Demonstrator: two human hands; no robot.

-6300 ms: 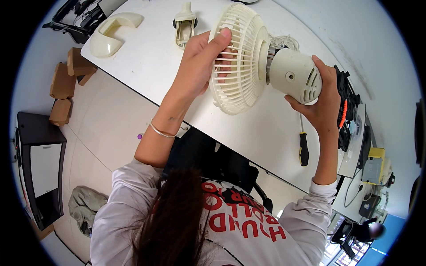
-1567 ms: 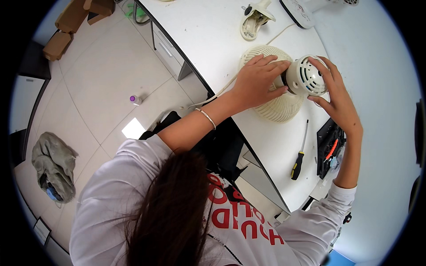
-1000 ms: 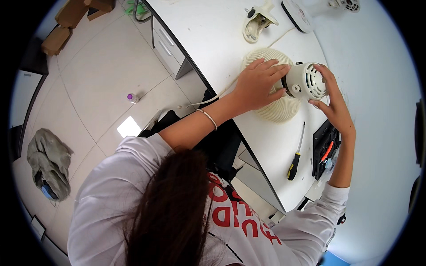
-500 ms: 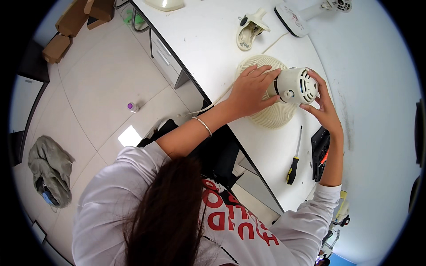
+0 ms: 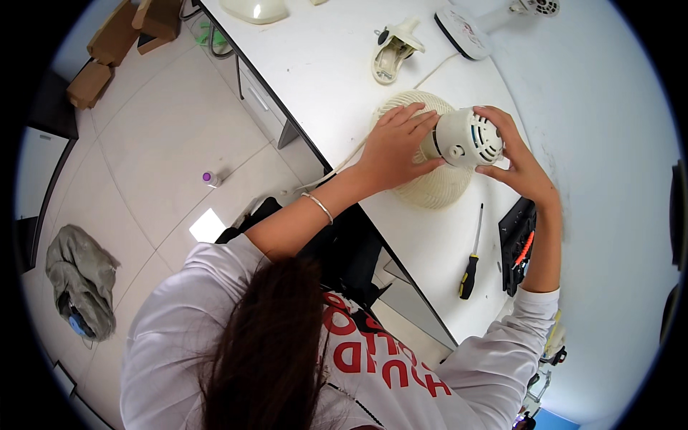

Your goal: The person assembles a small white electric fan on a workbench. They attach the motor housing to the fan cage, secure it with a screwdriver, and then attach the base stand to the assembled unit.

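A cream electric fan stands face down on the white table, its round slatted grille below and its motor housing upward. My left hand grips the housing's left side near the grille, thumb toward me and fingers on the far side. From the right, my right hand curves around the vented rear cover, with thumb and fingers on opposite sides. A small knob sticks out of the housing's near side. Part of the grille is hidden under my left hand.
On the table, a black-and-yellow screwdriver lies nearer me, beside a black tool case. Farther off are a cream clip base and a white stand base. A pale cord runs over the left edge.
The view has shifted slightly, so the table and its things appear a little farther left. Both hands stay on the fan's housing, with no clear change of grip.
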